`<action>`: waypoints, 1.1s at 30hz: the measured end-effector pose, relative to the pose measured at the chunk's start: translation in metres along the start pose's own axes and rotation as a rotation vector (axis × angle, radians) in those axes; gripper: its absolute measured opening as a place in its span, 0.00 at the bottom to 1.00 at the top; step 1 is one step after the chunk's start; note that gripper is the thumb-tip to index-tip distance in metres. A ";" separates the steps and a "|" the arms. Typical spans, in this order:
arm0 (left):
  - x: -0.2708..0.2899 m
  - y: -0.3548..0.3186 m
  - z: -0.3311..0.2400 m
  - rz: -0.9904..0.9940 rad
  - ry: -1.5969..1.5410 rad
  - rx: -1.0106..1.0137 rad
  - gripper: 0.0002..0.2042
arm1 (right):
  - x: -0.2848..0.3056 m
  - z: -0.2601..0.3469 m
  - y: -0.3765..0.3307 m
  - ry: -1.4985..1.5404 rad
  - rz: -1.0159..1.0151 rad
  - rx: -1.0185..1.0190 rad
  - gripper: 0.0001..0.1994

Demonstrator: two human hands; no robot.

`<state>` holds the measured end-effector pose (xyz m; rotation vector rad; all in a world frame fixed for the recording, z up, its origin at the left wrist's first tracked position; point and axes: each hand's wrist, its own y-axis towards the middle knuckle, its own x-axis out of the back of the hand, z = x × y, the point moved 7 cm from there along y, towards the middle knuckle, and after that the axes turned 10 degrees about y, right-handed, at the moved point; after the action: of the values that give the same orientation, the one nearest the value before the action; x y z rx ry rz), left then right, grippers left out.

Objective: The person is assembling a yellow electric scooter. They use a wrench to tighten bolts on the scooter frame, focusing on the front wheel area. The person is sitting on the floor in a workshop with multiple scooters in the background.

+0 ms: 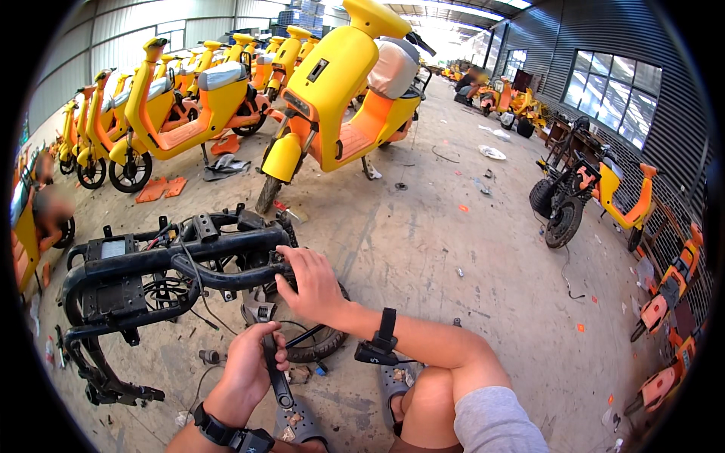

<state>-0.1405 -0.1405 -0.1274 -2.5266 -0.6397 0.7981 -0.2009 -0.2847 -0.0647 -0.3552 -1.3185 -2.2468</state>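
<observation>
On bare concrete floor (423,249): one black frame (151,279), one wrench (268,347), two hands.

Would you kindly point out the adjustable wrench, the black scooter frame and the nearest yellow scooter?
adjustable wrench (273,361), head view, on its handle just above the left hand's grip.
black scooter frame (162,259), head view, on the upper tube.
nearest yellow scooter (332,79), head view, on the front leg shield.

Bright daylight via windows (615,94), fisheye bend at edges, far bg maybe soft.
</observation>
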 end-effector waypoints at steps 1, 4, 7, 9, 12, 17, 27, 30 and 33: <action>0.000 0.000 0.000 -0.001 0.002 0.000 0.09 | -0.003 -0.005 0.003 0.004 -0.004 -0.024 0.17; -0.002 0.001 0.001 -0.009 0.015 0.008 0.09 | -0.007 -0.018 0.013 0.011 -0.007 -0.099 0.11; -0.003 0.000 0.001 -0.014 0.013 0.008 0.09 | -0.011 -0.021 0.018 0.032 -0.007 -0.130 0.09; -0.005 0.001 0.001 0.003 0.013 0.005 0.09 | -0.007 -0.020 0.016 0.030 -0.044 -0.080 0.08; -0.006 0.003 0.002 0.007 0.013 0.001 0.08 | -0.002 -0.018 0.013 -0.004 -0.069 -0.020 0.08; -0.002 -0.005 -0.004 0.023 0.032 0.006 0.07 | -0.010 -0.013 0.023 0.094 -0.114 -0.096 0.10; -0.006 -0.008 -0.003 -0.001 0.031 -0.010 0.08 | -0.006 -0.016 0.019 0.052 -0.155 -0.070 0.15; -0.002 -0.008 -0.003 -0.016 0.018 -0.006 0.08 | -0.008 -0.011 0.019 0.006 -0.116 -0.031 0.15; -0.003 -0.006 -0.002 -0.011 0.017 -0.006 0.08 | -0.011 -0.015 0.019 0.013 -0.089 -0.087 0.15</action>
<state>-0.1430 -0.1378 -0.1213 -2.5306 -0.6514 0.7712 -0.1805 -0.3017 -0.0631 -0.3180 -1.2562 -2.3815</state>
